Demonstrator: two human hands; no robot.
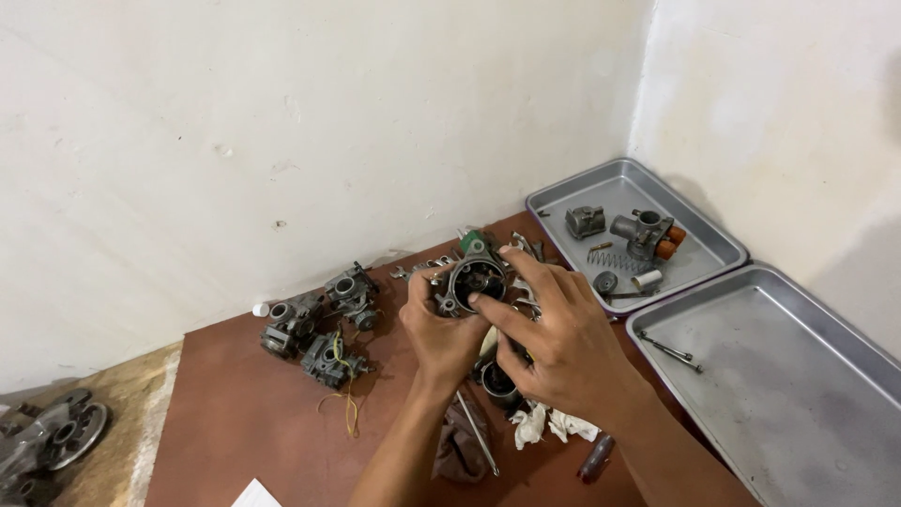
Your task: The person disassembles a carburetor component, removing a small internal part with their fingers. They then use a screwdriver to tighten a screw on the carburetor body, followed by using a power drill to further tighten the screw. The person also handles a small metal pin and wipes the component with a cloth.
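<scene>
A grey metal carburetor body [477,278] with a round open bore is held up above the brown table [244,413]. My left hand [439,329] grips it from below and the left side. My right hand [554,333] lies over its right side, the index finger stretched across the top and the thumb pressing on the rim of the bore. Under my hands lie a round metal cup [497,380], a thin metal rod [479,434], a dark rag [460,451] and a white cloth [554,424].
Three grey carburetors [319,329] with yellow wire sit left of my hands. A metal tray [694,272] at the back right holds a carburetor with orange caps [649,233], a spring and small parts. A second tray [798,394] holds a screw. Metal parts [47,441] lie far left.
</scene>
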